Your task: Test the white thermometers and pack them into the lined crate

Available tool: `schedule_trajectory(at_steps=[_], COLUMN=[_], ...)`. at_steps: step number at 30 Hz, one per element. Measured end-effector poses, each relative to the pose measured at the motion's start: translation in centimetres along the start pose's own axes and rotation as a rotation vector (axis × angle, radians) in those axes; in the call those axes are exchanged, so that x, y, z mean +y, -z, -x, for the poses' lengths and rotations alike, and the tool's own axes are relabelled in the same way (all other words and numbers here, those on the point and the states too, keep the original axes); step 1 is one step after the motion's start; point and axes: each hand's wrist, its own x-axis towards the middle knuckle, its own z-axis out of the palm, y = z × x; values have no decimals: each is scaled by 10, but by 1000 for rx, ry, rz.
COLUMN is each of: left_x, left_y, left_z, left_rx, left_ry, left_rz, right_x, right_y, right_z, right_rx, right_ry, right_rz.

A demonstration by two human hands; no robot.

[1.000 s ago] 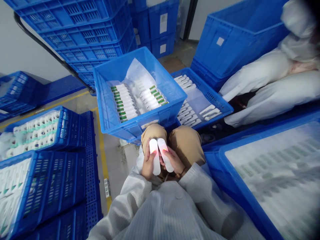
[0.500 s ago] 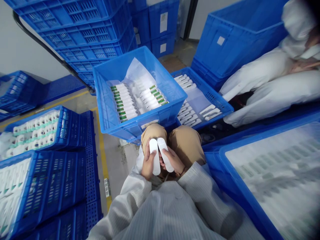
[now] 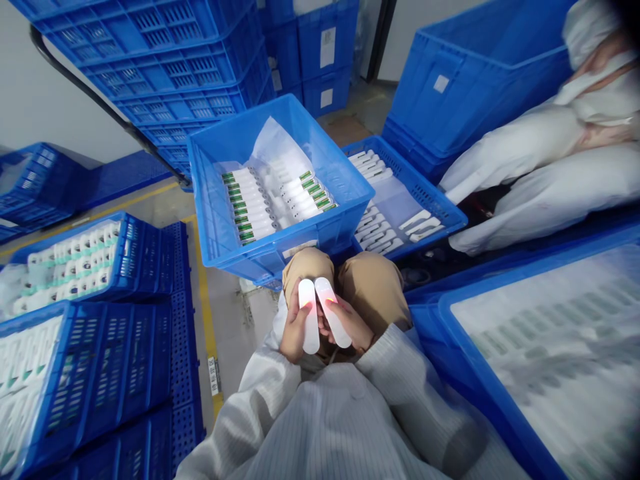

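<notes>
Above my lap, my left hand [image 3: 294,328] is closed around a white oblong device [image 3: 311,333], its thumb on the front. My right hand [image 3: 354,325] grips a second white oblong device [image 3: 340,333] the same way. The two rounded bars stand side by side, close at the top and spread apart toward the bottom. A pinkish-red glow shows on both near the thumbs. Beyond my knees is a blue crate [image 3: 280,247] with rows of similar white devices [image 3: 250,207], several with green labels.
A lower blue tray [image 3: 453,217] with white parts is right of the crate. Filled blue crates stand at left [image 3: 115,347] and right [image 3: 460,333]. Stacked crates [image 3: 200,67] rise behind. A person in white [image 3: 540,160] sits at right beside a tall blue bin [image 3: 440,100].
Both devices, plain white before, now glow pinkish-red near my thumbs. My hands have hardly moved. The person at right has shifted their hands and the white item in them.
</notes>
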Motion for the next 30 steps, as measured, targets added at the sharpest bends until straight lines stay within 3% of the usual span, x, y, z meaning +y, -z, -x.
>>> schedule_trajectory(at_steps=[4,10,30], left_x=[13,19,10], left_y=[4,15,17], left_z=[19,38,32], left_rx=[-79,-124,-150], left_ry=[107,233,200], left_rz=[49,-32,-55], right_x=[-2,-6,-6], right_y=[3,3,4], right_z=[7,15,12], right_rx=[41,-31,-48], right_ry=[-61,-88,-79], right_rz=[74,107,146])
